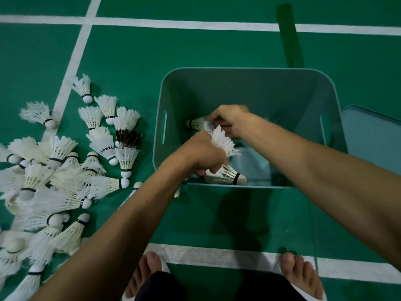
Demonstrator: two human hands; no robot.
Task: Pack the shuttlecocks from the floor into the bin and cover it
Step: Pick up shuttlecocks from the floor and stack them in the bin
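A teal plastic bin (249, 81) stands on the green court floor at centre. Both my hands are inside it. My left hand (204, 153) is closed on white shuttlecocks: feathers (222, 140) stick up above the fist and a corked shuttlecock (227, 175) pokes out below it near the bin's front wall. My right hand (230, 120) grips another shuttlecock (198, 123) lying on its side with the cork pointing left. A large pile of white shuttlecocks (54, 170) lies on the floor to the left of the bin. The teal lid (373, 135) rests on the floor right of the bin.
White court lines cross the floor behind the bin (195, 23) and in front of it (217, 255). A dark green tape strip (289, 35) runs back from the bin. My bare feet in white sandals (149, 272) stand at the bottom edge.
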